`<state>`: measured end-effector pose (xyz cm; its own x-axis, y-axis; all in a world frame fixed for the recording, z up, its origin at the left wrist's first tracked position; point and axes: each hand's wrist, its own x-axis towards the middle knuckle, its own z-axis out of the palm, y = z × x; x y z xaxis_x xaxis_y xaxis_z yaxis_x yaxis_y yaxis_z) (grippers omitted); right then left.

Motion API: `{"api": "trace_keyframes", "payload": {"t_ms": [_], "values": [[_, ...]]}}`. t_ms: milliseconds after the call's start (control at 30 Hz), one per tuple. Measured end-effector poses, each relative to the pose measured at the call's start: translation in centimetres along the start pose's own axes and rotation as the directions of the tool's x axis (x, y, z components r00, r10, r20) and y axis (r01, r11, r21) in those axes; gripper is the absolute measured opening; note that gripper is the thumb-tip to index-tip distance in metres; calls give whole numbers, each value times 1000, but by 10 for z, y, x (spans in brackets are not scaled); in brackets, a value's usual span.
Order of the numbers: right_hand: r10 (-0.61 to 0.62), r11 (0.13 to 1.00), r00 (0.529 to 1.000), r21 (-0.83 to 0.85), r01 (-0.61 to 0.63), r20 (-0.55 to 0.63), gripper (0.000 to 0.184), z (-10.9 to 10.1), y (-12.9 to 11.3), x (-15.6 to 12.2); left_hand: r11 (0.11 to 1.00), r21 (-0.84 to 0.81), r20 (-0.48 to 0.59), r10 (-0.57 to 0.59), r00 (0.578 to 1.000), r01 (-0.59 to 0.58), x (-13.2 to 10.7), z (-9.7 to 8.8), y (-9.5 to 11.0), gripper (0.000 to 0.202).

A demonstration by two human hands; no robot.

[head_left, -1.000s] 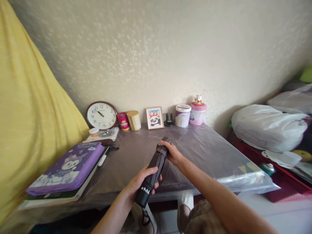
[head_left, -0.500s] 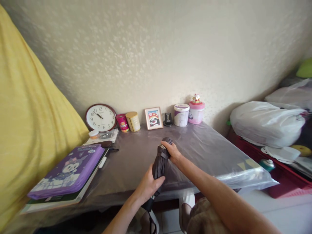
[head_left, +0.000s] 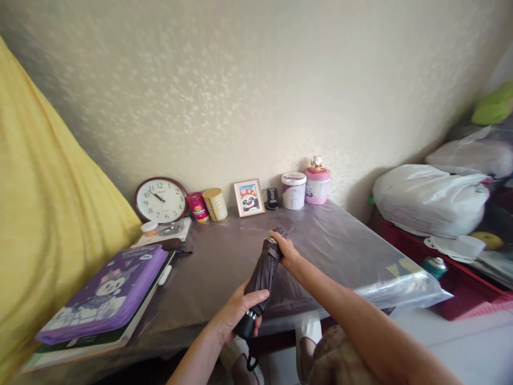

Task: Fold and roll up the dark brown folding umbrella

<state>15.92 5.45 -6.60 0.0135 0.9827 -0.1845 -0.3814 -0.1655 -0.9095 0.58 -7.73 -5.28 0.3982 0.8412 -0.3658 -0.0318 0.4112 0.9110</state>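
A folded dark umbrella (head_left: 264, 272) is held at a slant above the near part of the table, its black handle (head_left: 245, 325) toward me and a wrist strap hanging below. My left hand (head_left: 242, 310) wraps round the lower part of the canopy, just above the handle, with the thumb lying across the top. Around the far end, by the rib tips, my right hand (head_left: 285, 248) is closed. Its fingers partly cover that end.
On the table (head_left: 320, 251), under plastic, a purple case (head_left: 108, 294) lies at left. Along the wall stand a clock (head_left: 161, 200), tins, a framed picture (head_left: 248, 198), a white tub (head_left: 294, 191) and a pink tub (head_left: 318, 187). Right of the table are white bags (head_left: 433, 198) and a spray can (head_left: 435, 266).
My left hand has slid down the umbrella toward its handle, and the handle end has tilted up and left. My right hand still grips the far end. The view has shifted slightly.
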Motion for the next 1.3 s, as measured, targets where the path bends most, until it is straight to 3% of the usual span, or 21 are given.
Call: {"api": "trace_keyframes", "payload": {"t_ms": [233,367,633,933,1300], "values": [[34,994,998,110,-28,-57,23,3,-4,-4,974,226,-107,27,994,-2,0,-1,-3,70],[81,989,996,127,-76,-38,21,3,-4,-2,945,321,-147,116,982,-63,3,-4,-7,70],[141,985,984,84,-151,109,25,7,-9,-5,985,157,-218,103,971,-70,-2,-7,5,60],[194,980,932,-13,-200,306,33,13,-5,-20,985,87,-247,168,954,-151,4,-12,0,46],[241,970,908,-58,-236,342,24,15,7,-21,991,55,-285,137,949,-126,5,-19,1,47]]}}
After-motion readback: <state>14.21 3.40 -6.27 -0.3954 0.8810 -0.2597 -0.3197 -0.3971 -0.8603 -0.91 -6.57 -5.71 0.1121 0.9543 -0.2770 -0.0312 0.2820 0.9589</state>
